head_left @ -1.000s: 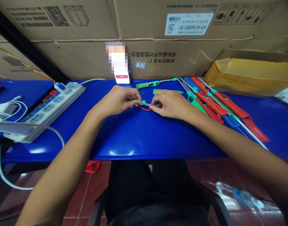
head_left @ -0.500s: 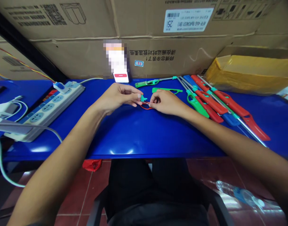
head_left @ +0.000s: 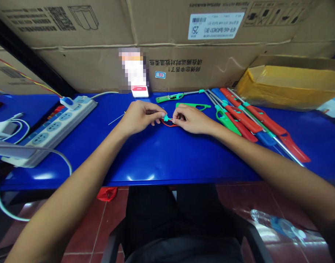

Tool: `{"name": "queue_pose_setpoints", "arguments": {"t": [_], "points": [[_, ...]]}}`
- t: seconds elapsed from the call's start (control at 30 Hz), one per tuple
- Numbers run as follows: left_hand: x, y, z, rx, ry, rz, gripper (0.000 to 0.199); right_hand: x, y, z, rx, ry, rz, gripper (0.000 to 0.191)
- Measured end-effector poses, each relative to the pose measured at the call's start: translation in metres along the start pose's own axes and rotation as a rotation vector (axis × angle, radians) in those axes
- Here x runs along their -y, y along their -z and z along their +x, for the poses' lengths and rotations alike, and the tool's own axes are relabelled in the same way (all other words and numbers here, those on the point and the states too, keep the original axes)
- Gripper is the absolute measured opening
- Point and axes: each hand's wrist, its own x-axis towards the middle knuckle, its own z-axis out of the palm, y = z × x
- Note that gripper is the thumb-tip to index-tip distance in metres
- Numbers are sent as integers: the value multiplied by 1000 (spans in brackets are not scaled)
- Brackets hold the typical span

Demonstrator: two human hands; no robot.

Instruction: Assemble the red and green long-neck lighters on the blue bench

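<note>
My left hand [head_left: 140,117] and my right hand [head_left: 192,119] meet above the middle of the blue table. My left fingertips pinch a small teal plastic piece [head_left: 165,118]. A thin red wire [head_left: 167,124] hangs in a loop below it, and my right fingertips hold the wire near the piece. My fingers hide most of the wire's ends. A thin metal pin [head_left: 116,119] lies just left of my left hand. Beyond my right hand lie a green lighter handle [head_left: 193,106] and a long green utility lighter [head_left: 170,98].
Several red, green and blue long lighters [head_left: 266,124] lie at the table's right. A power strip [head_left: 49,131] with cables sits at the left. Cardboard boxes [head_left: 184,69] stand behind the blue table [head_left: 167,157], and a yellow package [head_left: 277,86] lies at the back right.
My hands have drawn closer together around the teal piece, which was more visible between them before. The thin metal pin now shows left of my left hand.
</note>
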Motion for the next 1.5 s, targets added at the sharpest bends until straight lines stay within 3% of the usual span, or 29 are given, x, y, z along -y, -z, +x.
{"name": "queue_pose_setpoints", "arguments": {"t": [0.13,0.4,0.53,1.13,1.5], "points": [[4,-5,2,-70,-150,204,24,-4,-2,-1,-28,28,42,15],[8,-8,2,-82,-212,366,13,-9,-11,-4,-52,63,92,13],[11,-9,2,-121,-180,325,13,-9,-11,-4,-54,67,93,14],[5,-16,3,-47,-217,433,11,-7,-11,-6,-28,46,106,13],[4,-21,1,-68,-203,407,7,-2,-10,-8,-11,14,102,12]]}}
